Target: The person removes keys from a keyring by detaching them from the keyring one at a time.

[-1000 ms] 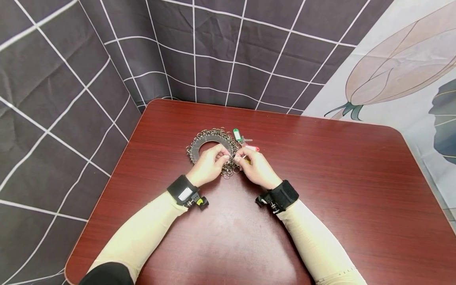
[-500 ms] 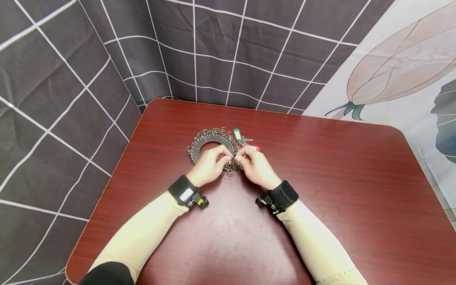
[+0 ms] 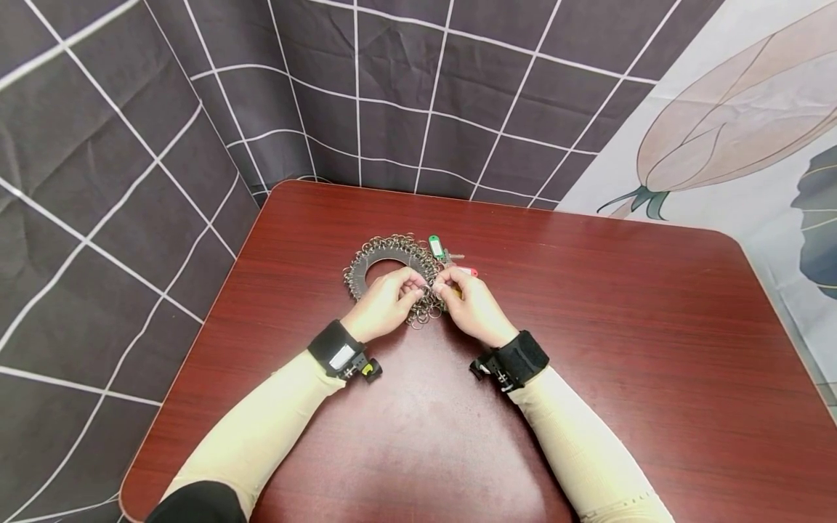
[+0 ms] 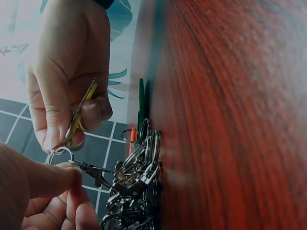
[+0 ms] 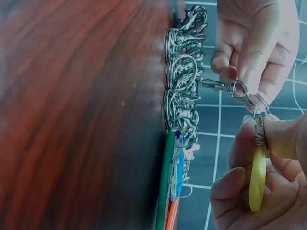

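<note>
In the head view my left hand and right hand meet over the right side of a flat grey ring hung all round with metal clasps and split rings. My left thumb and fingers pinch a split ring at the end of a swivel clasp, which reaches out from the bunch. A yellow key tag is held by my right hand, its metal end up against that split ring. Whether the two are linked, I cannot tell.
Beyond my right hand lie a green key tag, a small key and a red key tag. A bit of blue shows beside the green tag in the right wrist view. All rests on a reddish-brown table.
Both hands stay in nearly the same place. My right fingers have shifted slightly at the split ring, and the red tag is a little more covered by them.
</note>
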A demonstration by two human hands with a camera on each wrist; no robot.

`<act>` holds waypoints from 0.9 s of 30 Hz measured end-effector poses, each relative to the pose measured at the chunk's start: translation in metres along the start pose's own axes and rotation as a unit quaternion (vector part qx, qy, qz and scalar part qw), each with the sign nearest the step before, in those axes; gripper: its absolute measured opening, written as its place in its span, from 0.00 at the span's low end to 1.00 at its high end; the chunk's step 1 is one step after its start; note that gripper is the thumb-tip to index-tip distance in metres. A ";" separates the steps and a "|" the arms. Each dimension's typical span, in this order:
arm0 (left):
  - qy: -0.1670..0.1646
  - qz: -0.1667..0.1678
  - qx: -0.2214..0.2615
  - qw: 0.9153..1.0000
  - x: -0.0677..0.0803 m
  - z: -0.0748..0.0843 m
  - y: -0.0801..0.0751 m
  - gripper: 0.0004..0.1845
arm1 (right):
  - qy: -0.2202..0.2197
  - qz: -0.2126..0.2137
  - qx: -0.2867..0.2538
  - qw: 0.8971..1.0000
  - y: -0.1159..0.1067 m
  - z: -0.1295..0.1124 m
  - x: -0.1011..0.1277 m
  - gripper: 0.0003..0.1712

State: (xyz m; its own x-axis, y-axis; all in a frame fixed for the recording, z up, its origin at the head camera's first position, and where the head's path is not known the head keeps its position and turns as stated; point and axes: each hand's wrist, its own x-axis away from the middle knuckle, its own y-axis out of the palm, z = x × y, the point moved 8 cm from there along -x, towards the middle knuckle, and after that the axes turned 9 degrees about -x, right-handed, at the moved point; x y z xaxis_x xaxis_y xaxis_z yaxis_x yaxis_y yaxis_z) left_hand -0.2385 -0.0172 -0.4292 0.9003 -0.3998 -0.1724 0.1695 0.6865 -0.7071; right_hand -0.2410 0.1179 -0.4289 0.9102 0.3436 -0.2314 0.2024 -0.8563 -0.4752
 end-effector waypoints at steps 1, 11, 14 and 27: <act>-0.002 0.002 0.003 1.000 0.000 -0.001 0.000 0.06 | -0.001 0.002 0.000 1.000 -0.001 0.000 0.000 0.01; 0.001 0.050 0.031 0.998 0.001 -0.005 -0.006 0.05 | 0.015 -0.005 -0.001 1.000 -0.002 0.001 -0.001 0.03; 0.008 0.044 0.029 0.999 0.001 -0.003 -0.006 0.04 | 0.017 -0.005 0.001 1.000 -0.001 0.001 -0.001 0.03; -0.004 -0.038 -0.004 0.999 0.000 -0.002 0.007 0.07 | 0.006 -0.004 0.016 1.000 -0.001 0.004 0.000 0.03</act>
State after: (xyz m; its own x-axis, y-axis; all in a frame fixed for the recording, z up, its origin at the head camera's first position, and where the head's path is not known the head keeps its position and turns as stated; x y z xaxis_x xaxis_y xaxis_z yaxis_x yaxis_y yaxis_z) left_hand -0.2376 -0.0136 -0.4357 0.8883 -0.4454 -0.1122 0.2345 0.6498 -0.7231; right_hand -0.2424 0.1201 -0.4315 0.9133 0.3447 -0.2169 0.1975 -0.8407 -0.5043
